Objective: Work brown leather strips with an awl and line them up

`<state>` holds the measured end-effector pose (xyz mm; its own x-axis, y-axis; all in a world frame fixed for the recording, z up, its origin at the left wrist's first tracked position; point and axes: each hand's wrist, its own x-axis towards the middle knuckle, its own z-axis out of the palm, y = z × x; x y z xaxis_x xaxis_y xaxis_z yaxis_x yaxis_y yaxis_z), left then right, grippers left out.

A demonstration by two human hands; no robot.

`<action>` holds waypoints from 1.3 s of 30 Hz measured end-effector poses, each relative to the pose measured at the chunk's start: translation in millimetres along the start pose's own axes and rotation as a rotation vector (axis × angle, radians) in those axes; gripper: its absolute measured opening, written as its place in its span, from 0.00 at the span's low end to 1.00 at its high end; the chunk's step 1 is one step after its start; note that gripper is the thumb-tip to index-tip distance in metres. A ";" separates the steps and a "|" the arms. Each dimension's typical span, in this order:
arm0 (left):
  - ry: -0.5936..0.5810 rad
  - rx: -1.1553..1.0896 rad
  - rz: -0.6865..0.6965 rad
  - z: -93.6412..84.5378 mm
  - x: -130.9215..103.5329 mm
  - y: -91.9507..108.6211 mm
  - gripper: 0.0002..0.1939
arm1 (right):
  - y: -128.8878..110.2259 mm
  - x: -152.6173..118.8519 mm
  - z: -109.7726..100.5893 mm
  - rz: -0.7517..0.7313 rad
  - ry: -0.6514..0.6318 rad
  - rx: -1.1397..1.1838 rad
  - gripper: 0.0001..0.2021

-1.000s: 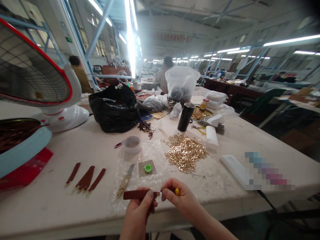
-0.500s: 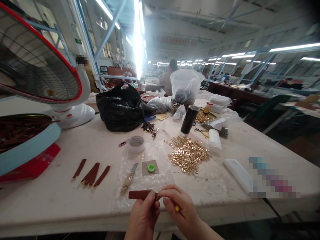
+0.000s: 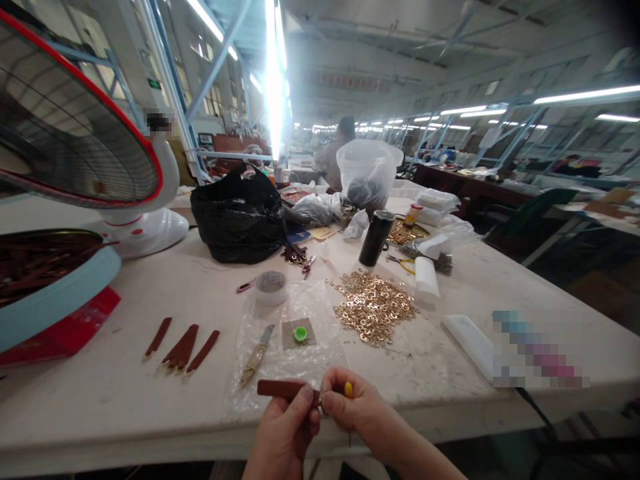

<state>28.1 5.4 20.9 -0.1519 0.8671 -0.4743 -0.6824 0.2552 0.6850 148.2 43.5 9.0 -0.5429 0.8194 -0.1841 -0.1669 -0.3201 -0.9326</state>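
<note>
Between the thumb and fingers of my left hand [image 3: 293, 423] is a brown leather strap [image 3: 280, 388], its free end pointing left. My right hand [image 3: 357, 407] pinches at the strap's right end, where a small gold ring [image 3: 321, 400] partly shows between the fingertips. Tucked in the same right hand is a yellow-handled tool [image 3: 349, 389]; a thin dark shaft sticks out below the hand, and its exact kind is unclear. Just beyond my hands, a knife with a wrapped handle [image 3: 257, 357] and a green round cap [image 3: 301, 334] on a small grey square lie over clear plastic.
A pile of gold rings [image 3: 375, 307] lies ahead to the right, near a black cylinder [image 3: 376, 239]. Several finished-looking straps [image 3: 181, 348] lie left. A tape roll [image 3: 271, 288], black bag [image 3: 237, 217], fan [image 3: 75, 113] and blue basin [image 3: 60, 293] stand around. A person sits farther back.
My right hand has turned, so the yellow handle now points up above the fingers and the shaft hangs below. My left hand still holds the strap in nearly the same place.
</note>
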 end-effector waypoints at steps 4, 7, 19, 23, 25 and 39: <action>0.022 0.012 0.025 0.7 1.8 0.8 0.19 | 0.2 2.7 -4.0 -0.136 0.113 -0.174 0.23; 0.023 0.133 0.204 -1.9 6.4 -1.8 0.18 | 1.3 4.1 -7.9 -0.220 0.173 -0.389 0.19; -0.016 0.629 0.403 -14.5 9.7 -3.3 0.17 | -5.3 -5.4 -2.1 -0.248 0.065 -0.681 0.09; 0.020 0.742 0.465 -14.5 4.2 0.2 0.15 | -11.0 -6.7 -0.9 -0.177 -0.027 -0.549 0.13; 0.013 0.766 0.520 -15.4 2.1 -0.4 0.14 | -10.5 -5.8 -0.8 -0.176 -0.023 -0.551 0.13; -0.065 0.471 0.200 -16.5 0.0 -1.2 0.07 | -11.1 -11.8 -6.6 -0.291 -0.034 -0.958 0.03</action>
<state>17.2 -1.9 10.9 -0.1912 0.9398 -0.2831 -0.2466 0.2332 0.9406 161.9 40.5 19.4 -0.6121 0.7860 0.0865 0.4278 0.4212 -0.7997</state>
